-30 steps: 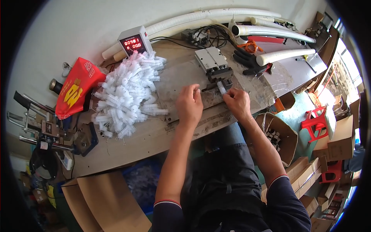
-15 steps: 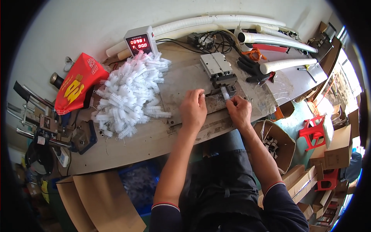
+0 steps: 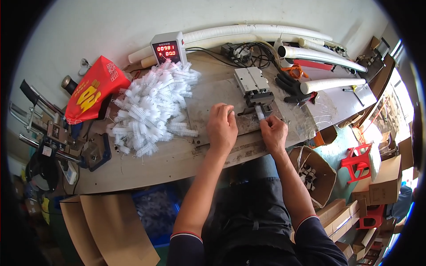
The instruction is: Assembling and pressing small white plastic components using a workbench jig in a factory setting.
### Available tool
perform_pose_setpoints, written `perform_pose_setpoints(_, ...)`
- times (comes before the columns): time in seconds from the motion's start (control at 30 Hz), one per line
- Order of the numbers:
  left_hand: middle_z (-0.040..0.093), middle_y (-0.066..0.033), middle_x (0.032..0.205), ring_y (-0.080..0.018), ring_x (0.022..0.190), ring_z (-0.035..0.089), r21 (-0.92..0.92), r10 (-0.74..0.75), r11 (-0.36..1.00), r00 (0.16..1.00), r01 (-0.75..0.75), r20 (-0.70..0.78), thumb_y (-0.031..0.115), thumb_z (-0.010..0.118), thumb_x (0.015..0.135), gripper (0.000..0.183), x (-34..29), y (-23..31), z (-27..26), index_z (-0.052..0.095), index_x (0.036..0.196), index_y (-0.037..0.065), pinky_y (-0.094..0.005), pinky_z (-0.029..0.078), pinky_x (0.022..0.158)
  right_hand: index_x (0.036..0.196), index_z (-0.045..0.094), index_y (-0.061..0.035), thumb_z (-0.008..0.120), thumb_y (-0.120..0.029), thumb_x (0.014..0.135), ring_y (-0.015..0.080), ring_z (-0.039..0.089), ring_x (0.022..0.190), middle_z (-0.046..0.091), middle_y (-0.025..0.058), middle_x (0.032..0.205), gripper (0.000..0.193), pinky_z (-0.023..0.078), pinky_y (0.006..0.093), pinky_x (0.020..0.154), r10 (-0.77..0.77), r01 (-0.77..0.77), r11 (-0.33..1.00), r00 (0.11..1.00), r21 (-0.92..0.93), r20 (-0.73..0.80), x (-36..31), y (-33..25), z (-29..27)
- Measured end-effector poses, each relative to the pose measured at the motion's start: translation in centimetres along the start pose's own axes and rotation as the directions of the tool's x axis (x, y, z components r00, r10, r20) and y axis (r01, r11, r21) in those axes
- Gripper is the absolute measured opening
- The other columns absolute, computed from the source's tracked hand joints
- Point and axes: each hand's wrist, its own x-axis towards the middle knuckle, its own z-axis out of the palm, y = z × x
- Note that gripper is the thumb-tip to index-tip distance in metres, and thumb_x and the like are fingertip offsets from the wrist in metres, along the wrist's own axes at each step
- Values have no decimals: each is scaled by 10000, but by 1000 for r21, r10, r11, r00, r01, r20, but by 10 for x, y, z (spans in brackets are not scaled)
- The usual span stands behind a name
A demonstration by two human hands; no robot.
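My right hand [image 3: 274,134] is closed in a pinch on the near end of a small white spiral brush [image 3: 259,112]. The brush's far end reaches the dark jaws of a small metal clamping fixture [image 3: 253,84] bolted to a worn metal plate. To its left, just short of the fixture, my left hand [image 3: 222,128] is closed with fingers bent together; whatever they may hold is hidden. A large pile of similar white brushes [image 3: 153,106] lies on the table left of my hands.
Behind the pile stands a counter box [image 3: 168,48] with a red display. White pipes [image 3: 324,54], cables and a black glove [image 3: 289,84] lie at the back. A red bag [image 3: 95,91] and a metal press [image 3: 55,137] are at left. Cardboard boxes [image 3: 313,170] stand below the table.
The whole view has shifted slightly. Both hands keep nearly the same places by the fixture, and the right still pinches the brush.
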Motion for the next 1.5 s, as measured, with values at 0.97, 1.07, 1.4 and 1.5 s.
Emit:
perform_pose_setpoints(0.97, 695, -86, 891, -277, 848, 668, 186, 188, 957, 963, -224, 193, 124, 727, 913, 139, 6, 13, 22, 647, 1015, 75, -405, 523, 749, 811, 713, -52, 699, -298, 838, 373, 694, 702, 682, 170, 703, 247, 532, 450, 671, 17, -14, 997, 999, 82, -38, 0, -3, -6)
perform_pose_setpoints(1.07, 692, -88, 872, -278, 821, 667, 149, 177, 968, 972, -200, 155, 91, 726, 904, 84, 4, 11, 24, 659, 946, 60, -394, 521, 734, 809, 713, -59, 697, -294, 833, 375, 698, 718, 692, 163, 717, 237, 538, 458, 678, 18, -13, 994, 999, 109, -45, 0, -3, -5)
perform_pose_setpoints(1.4, 719, -66, 921, -165, 846, 684, -134, -57, 988, 993, 70, 102, -25, 726, 885, 127, -6, 10, 1, 760, 985, 46, -286, 528, 759, 945, 727, -61, 671, -254, 904, 313, 685, 696, 686, 155, 740, 205, 524, 404, 678, 123, -76, 922, 987, 381, -101, 2, 5, -8)
perform_pose_setpoints(1.5, 705, 5, 905, -64, 820, 619, -220, -74, 970, 988, 103, 133, -34, 730, 899, 142, -7, 14, -2, 764, 1021, 31, -224, 505, 751, 981, 734, -71, 666, -216, 895, 274, 677, 671, 681, 143, 738, 183, 521, 375, 665, 115, -89, 904, 993, 417, -36, 3, 10, -7)
